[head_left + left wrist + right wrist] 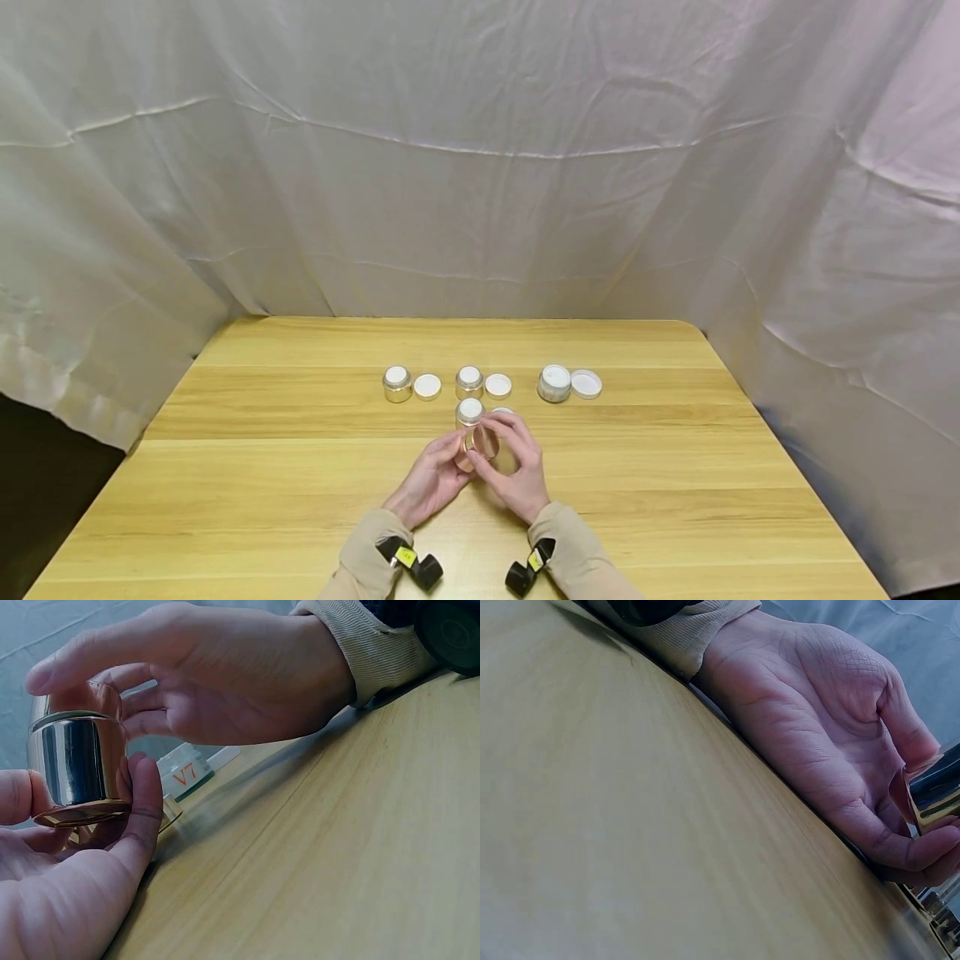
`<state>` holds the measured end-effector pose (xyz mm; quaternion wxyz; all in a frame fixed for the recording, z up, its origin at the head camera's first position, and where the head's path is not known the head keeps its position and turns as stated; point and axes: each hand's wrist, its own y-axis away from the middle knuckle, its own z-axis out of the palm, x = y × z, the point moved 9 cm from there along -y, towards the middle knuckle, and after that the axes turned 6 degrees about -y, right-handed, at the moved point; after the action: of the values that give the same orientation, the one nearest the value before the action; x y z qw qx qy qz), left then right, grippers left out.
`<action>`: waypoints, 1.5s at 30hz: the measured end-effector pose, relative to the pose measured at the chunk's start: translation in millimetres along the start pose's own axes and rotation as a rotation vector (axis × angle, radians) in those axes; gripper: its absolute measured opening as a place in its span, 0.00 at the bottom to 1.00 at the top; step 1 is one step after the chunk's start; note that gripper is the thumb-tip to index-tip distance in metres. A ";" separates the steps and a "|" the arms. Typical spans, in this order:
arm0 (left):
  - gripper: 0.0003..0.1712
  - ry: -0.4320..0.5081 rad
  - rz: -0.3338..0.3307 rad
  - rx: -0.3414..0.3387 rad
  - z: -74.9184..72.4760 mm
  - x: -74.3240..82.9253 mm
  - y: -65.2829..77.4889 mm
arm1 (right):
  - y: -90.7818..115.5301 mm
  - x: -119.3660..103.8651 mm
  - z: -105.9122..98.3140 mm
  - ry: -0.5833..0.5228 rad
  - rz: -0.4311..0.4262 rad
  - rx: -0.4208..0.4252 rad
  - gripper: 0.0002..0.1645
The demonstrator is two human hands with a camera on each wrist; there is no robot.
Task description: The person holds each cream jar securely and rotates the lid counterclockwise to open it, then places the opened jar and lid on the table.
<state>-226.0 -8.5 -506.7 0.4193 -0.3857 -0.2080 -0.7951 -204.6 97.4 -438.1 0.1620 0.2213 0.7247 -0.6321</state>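
My left hand (431, 483) grips a shiny gold jar (79, 761) between thumb and fingers, just above the table. From the right, my right hand (517, 471) curls its thumb and fingers round the jar's gold lid (487, 442). In the left wrist view, the lid sits at the jar's top, a thin seam below it. The jar (937, 787) is cut off at the edge of the right wrist view. Right behind the hands stands another gold jar (470, 409) with a white top, and a pale lid (502, 410) there is mostly hidden by the right fingers.
Farther back stand two gold jars, one left (397, 383) and one central (468, 383), each with a white-faced lid (427, 387) to its right. A pale green jar (554, 385) marked V7 stands at the right beside its lid (586, 384). Grey curtains surround the wooden table (660, 500).
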 end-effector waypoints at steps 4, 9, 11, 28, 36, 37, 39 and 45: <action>0.28 -0.018 -0.007 0.009 -0.9 -0.3 -0.5 | -6.3 -8.6 -1.3 0.043 0.048 0.015 0.33; 0.30 -0.026 -0.006 0.005 -0.6 -0.5 -1.1 | -17.4 -26.0 -0.8 0.061 0.081 -0.002 0.34; 0.30 -0.026 -0.003 0.003 0.1 -0.3 -1.0 | -17.4 -25.9 -0.2 0.052 0.081 -0.008 0.34; 0.21 0.012 0.015 -0.044 1.4 1.0 -1.7 | 1.6 1.2 7.4 -0.078 0.050 -0.101 0.28; 0.29 -0.035 -0.030 0.007 -2.4 -1.6 -1.9 | 3.1 5.0 3.3 -0.075 0.106 -0.047 0.28; 0.29 -0.035 -0.032 0.014 -2.7 -1.6 -1.9 | 3.2 5.4 2.4 -0.079 0.114 -0.037 0.27; 0.29 -0.034 -0.030 0.022 -2.9 -1.2 -1.6 | 3.5 7.0 0.4 -0.097 0.137 -0.015 0.25; 0.30 -0.019 -0.025 0.024 -2.5 -0.4 -0.9 | 4.7 9.8 -3.6 -0.118 0.183 0.036 0.21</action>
<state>-227.7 -9.4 -508.6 0.4120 -0.3855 -0.2265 -0.7940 -210.3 102.6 -446.6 0.2576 0.2517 0.6791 -0.6396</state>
